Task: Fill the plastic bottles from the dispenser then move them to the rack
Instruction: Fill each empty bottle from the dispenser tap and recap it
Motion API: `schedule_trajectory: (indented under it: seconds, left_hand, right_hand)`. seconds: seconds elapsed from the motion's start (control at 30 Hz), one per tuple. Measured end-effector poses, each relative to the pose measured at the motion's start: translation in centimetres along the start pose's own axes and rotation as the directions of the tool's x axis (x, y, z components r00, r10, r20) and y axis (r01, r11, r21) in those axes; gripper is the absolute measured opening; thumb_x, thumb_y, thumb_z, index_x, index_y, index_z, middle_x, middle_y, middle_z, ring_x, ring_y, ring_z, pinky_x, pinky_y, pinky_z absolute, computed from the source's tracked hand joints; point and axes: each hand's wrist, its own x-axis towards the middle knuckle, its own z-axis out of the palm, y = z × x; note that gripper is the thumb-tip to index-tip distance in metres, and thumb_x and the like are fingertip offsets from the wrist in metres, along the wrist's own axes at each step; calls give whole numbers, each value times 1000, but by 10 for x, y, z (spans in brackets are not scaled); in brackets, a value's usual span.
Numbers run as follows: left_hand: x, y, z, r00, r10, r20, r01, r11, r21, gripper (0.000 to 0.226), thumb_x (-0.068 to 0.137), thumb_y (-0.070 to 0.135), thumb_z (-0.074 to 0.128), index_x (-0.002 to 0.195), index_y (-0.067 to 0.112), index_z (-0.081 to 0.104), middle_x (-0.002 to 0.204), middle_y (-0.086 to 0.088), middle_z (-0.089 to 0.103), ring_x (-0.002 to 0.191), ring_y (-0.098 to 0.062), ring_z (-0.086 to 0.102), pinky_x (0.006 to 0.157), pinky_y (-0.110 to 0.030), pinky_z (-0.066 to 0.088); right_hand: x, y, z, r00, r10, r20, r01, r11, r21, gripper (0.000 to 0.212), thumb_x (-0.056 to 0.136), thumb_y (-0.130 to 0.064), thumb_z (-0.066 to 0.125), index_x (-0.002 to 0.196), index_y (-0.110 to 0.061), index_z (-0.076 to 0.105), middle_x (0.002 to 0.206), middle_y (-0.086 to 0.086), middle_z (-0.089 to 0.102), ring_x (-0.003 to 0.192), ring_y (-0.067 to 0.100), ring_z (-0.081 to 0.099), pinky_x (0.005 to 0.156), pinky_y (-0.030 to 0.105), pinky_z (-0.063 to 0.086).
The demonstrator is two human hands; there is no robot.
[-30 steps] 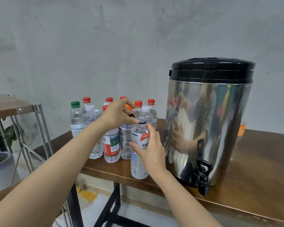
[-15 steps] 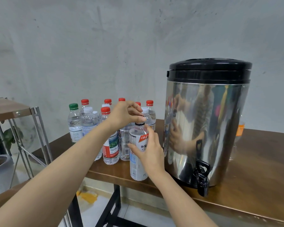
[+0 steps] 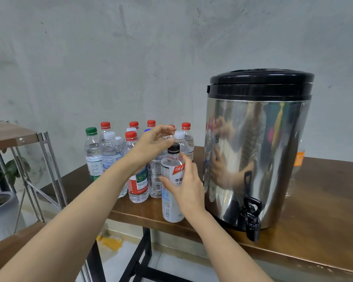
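Right hand: fingers and thumb wrapped round the label of the bottle, gripping it mid-body. Bottle upright on the table near the front edge, just left of the dispenser and well left of its tap. Black cap is on the neck. Left hand hovers just above and left of the cap, fingers spread and loosely curved, holding nothing; thumb tip is beside the cap, contact unclear. Other bottles are clustered behind.
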Motion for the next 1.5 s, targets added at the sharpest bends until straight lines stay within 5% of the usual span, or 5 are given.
schedule_trajectory:
  seconds: [0.53,0.7,1.2,1.33,1.5]
  left_hand:
    - [0,8,21,983,-132,-125,119,987,-105,43,98,53,41,121,18,52,101,3,72,101,-3,60,88,-23,43]
    - [-4,0,22,974,-84,-212,100,993,66,48,80,34,79,115,17,52,89,-4,69,85,-13,66,78,-26,52]
    - [-19,-12,24,981,29,-189,-17,998,69,25,99,23,57,122,23,49,107,10,66,104,-2,60,78,-5,44]
    - [-39,-35,23,898,200,-391,-138,974,181,22,101,25,51,123,24,53,121,7,60,114,-6,54,94,-13,42]
    - [-76,-93,24,786,195,-587,-3,950,311,33,100,28,50,132,19,50,133,4,50,127,-15,42,104,-19,30]
  right_hand:
    - [-1,-2,-1,1000,26,14,-26,1000,0,85,81,-54,72,148,-38,23,142,-10,43,125,12,51,92,30,46]
    - [-1,-1,-2,1000,11,13,-11,1000,-3,84,80,-56,71,148,-38,24,141,-10,43,124,12,51,89,28,45]
    - [-4,2,-2,994,21,109,-36,990,136,100,82,-49,72,151,-49,-1,157,-14,28,139,11,37,104,39,41]
    - [-31,18,4,991,49,121,-45,998,-36,113,83,-48,73,144,-54,-21,155,-12,23,140,11,33,103,41,47]
    - [-49,37,15,993,40,112,-31,996,-83,109,88,-38,70,143,-54,-23,151,-11,29,136,10,38,106,36,44]
